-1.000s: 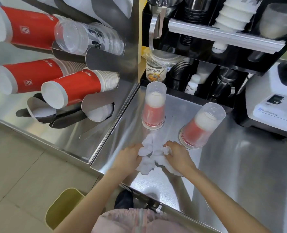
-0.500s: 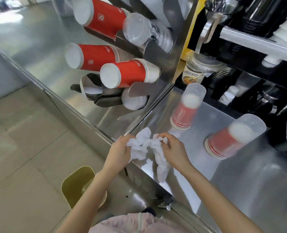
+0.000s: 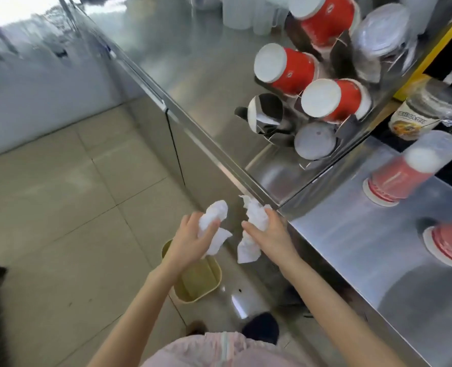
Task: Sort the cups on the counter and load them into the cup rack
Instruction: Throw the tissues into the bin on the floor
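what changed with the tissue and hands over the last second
Both hands lifted the crumpled tissue off the counter and carried it left, past the edge, above the yellow bin. It is now two wads: one in the left hand, one in the right hand. The two upside-down cup stacks on the counter stayed put.

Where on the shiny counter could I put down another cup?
The bare steel counter in front of the two upside-down cup stacks is free. The far edge is crowded by a jar and the cup rack.
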The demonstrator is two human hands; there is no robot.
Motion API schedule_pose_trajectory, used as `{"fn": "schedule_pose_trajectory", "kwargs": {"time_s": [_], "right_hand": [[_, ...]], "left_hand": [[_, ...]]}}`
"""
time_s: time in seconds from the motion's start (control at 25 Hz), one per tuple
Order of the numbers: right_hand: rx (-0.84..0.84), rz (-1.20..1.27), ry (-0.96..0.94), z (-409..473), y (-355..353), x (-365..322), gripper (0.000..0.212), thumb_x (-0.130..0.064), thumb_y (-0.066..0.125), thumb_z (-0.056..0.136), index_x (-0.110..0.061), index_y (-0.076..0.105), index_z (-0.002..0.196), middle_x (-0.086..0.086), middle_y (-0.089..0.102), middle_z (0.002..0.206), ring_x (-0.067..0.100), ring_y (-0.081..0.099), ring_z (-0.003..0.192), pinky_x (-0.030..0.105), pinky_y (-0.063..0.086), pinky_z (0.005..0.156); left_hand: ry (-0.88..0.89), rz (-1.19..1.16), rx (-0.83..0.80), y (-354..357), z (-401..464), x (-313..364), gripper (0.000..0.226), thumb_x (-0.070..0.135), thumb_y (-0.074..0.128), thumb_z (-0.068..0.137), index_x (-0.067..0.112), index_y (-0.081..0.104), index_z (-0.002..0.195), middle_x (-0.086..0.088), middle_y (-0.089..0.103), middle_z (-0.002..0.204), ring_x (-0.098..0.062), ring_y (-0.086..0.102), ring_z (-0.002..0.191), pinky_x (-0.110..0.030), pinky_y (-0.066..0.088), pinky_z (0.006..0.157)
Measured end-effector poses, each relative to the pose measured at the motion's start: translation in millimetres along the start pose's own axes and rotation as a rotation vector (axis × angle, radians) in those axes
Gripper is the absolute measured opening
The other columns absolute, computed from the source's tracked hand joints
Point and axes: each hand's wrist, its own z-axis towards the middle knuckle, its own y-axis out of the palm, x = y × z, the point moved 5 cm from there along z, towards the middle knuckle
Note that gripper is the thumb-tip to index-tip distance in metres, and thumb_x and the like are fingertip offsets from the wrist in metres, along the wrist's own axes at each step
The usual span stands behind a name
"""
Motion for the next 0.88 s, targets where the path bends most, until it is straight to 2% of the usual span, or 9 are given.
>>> {"fn": "schedule_pose_trajectory", "kwargs": {"time_s": [0.12,0.24,0.32,0.4,0.52,0.6,0.72,0.8,0.88], "right_hand": [[-0.061,-0.024,0.013,-11.9,43.9,-4.2,0.061,-0.018,0.055,0.083,-0.015,0.026,0.137,0.011,0.024,0.142,0.023,0.038,0.121,0.027,0.034,0.089],[-0.056,-0.093,-0.048,-19.3,77.2,-11.6,0.058,-0.006,0.053,0.081,-0.012,0.033,0.135,0.014,0.038,0.139,0.028,0.04,0.124,0.033,0.039,0.098],[-0.06,-0.078,-0.073,-23.9,95.6,-16.9,0.045,-0.007,0.052,0.083,-0.01,0.046,0.127,0.013,0.053,0.128,0.026,0.051,0.113,0.038,0.043,0.097],[-0.072,-0.04,-0.059,-25.8,111.1,-18.2,0.031,-0.014,0.052,0.086,-0.01,0.055,0.116,0.01,0.063,0.107,0.024,0.057,0.099,0.033,0.047,0.082],[-0.092,-0.036,-0.024,-17.1,125.3,-11.4,0.029,-0.025,0.055,0.085,-0.017,0.057,0.113,0.0,0.062,0.094,0.019,0.058,0.089,0.021,0.042,0.061],[-0.097,-0.093,-0.015,-4.0,132.6,-2.2,0.017,-0.027,0.054,0.085,-0.018,0.059,0.099,-0.001,0.06,0.083,0.017,0.055,0.079,0.02,0.037,0.054],[-0.106,-0.185,-0.006,22.7,144.8,13.1,0.007,-0.028,0.051,0.085,-0.024,0.054,0.081,-0.003,0.057,0.073,0.013,0.051,0.069,0.021,0.033,0.051],[-0.118,-0.256,-0.001,41.8,157.8,26.9,0.007,-0.024,0.048,0.085,-0.023,0.055,0.084,-0.002,0.058,0.078,0.017,0.051,0.072,0.023,0.033,0.055],[-0.166,-0.361,-0.008,57.6,174.6,45.3,0.011,-0.019,0.046,0.083,-0.022,0.056,0.087,0.003,0.059,0.085,0.021,0.05,0.076,0.023,0.031,0.057]], "left_hand": [[-0.099,-0.108,0.027,-29.1,-14.3,-40.1,0.019,0.027,0.033,0.092,0.019,0.048,0.101,0.004,0.046,0.094,-0.019,0.045,0.097,-0.021,0.033,0.066],[-0.127,-0.076,0.069,-52.5,-24.3,-70.8,0.028,0.013,0.036,0.089,0.012,0.046,0.115,-0.002,0.047,0.104,-0.021,0.046,0.099,-0.027,0.035,0.075],[-0.17,-0.092,0.092,-62.0,-32.3,-89.8,0.032,0.013,0.04,0.088,0.013,0.044,0.12,-0.002,0.047,0.109,-0.019,0.046,0.097,-0.027,0.036,0.077],[-0.22,-0.152,0.115,-66.9,-38.6,-106.1,0.033,0.013,0.043,0.087,0.016,0.044,0.12,0.0,0.049,0.111,-0.018,0.048,0.097,-0.025,0.038,0.072],[-0.309,-0.197,0.161,-66.2,-41.9,-123.3,0.031,0.011,0.046,0.085,0.017,0.049,0.115,-0.003,0.053,0.112,-0.023,0.051,0.097,-0.03,0.044,0.074],[-0.355,-0.213,0.185,-60.9,-41.1,-134.6,0.027,0.012,0.048,0.084,0.018,0.053,0.11,-0.006,0.055,0.112,-0.024,0.052,0.095,-0.031,0.045,0.07],[-0.377,-0.19,0.202,-48.7,-28.1,-157.3,0.024,0.016,0.049,0.084,0.02,0.058,0.107,-0.01,0.054,0.111,-0.022,0.05,0.094,-0.02,0.04,0.058],[-0.404,-0.132,0.196,-37.9,-17.7,-177.4,0.025,0.018,0.051,0.084,0.019,0.057,0.109,-0.011,0.052,0.109,-0.02,0.048,0.093,-0.013,0.032,0.052],[-0.445,-0.158,0.2,-23.7,-11.6,-200.1,0.026,0.02,0.052,0.085,0.016,0.056,0.11,-0.009,0.052,0.108,-0.02,0.048,0.095,-0.016,0.033,0.057]]}}
